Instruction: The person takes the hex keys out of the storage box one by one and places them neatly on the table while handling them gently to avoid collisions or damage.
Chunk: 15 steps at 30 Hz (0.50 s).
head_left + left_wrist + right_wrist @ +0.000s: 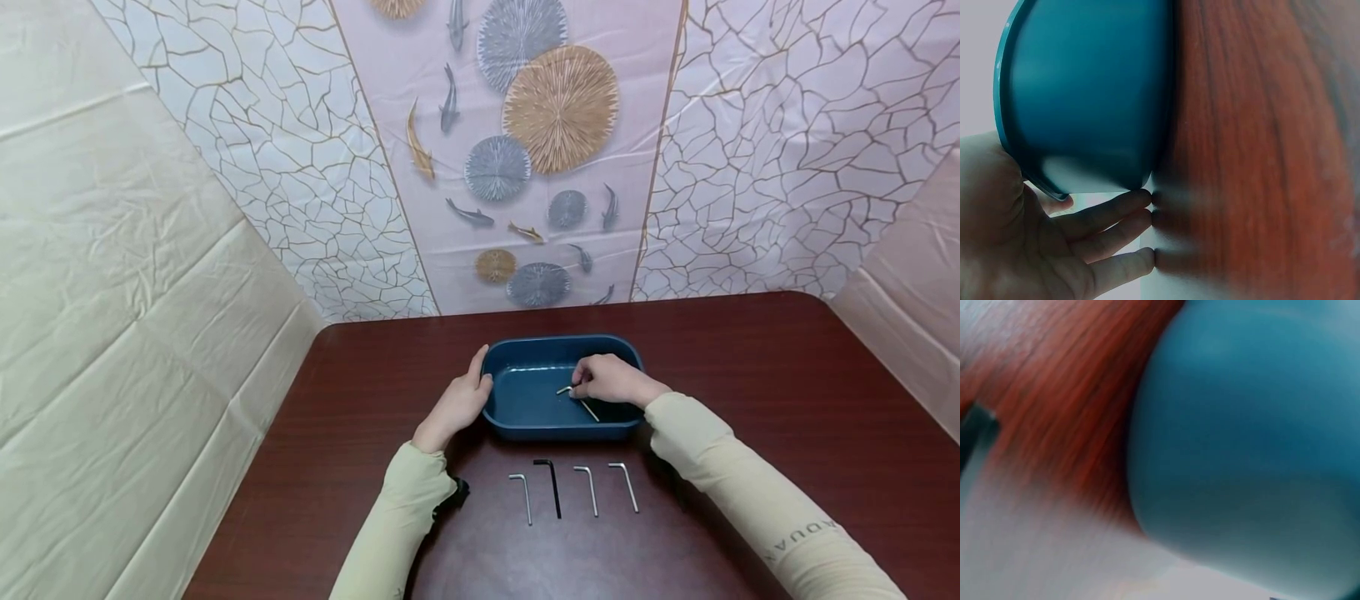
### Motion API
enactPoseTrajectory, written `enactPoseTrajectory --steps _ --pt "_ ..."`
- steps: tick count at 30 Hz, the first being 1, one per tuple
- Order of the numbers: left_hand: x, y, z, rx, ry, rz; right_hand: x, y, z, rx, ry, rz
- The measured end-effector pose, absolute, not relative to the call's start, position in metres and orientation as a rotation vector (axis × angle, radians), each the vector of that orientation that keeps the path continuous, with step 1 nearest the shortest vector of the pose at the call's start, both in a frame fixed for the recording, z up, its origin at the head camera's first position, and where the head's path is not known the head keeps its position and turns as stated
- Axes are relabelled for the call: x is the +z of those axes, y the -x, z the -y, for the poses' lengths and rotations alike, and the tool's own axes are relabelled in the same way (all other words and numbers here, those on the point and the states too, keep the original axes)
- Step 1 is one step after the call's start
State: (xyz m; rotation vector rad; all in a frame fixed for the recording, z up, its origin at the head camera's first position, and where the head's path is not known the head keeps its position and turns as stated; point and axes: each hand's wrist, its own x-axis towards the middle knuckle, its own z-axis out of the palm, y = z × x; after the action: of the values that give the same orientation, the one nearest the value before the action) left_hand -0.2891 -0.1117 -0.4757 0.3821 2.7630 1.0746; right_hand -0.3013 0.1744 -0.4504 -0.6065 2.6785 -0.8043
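Note:
A deep blue rectangular tray (pixel 551 434) stands on the table. My left hand (pixel 459 400) holds its left end, thumb at the rim. In the left wrist view, other fingers of that left hand (pixel 1054 244) reach down beside the tray wall (pixel 1091 94), their tips at the tabletop. Inside the tray, on its right side, my right hand (pixel 611 379) pinches a metallic hex key (pixel 590 411) near its bend. Part of this key is hidden by the fingers. The right wrist view shows the tray's outer wall (pixel 1241 437), blurred, without the hand.
In front of the tray, several hex keys lie in a row: a black one (pixel 555 492) among silver ones, such as the leftmost (pixel 527 500). The dark red wooden table (pixel 360 383) meets patterned cloth (pixel 345 208) behind. Blurred, a dark object (pixel 975 434) edges into the right wrist view.

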Motion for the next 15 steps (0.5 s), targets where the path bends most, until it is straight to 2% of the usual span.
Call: enactPoseTrajectory --steps 15 --pt "-0.4728 0.2872 0.1117 1.098 -0.381 -2.747 -0.4509 0.3017 -0.1695 -0.760 0.451 -2.632"
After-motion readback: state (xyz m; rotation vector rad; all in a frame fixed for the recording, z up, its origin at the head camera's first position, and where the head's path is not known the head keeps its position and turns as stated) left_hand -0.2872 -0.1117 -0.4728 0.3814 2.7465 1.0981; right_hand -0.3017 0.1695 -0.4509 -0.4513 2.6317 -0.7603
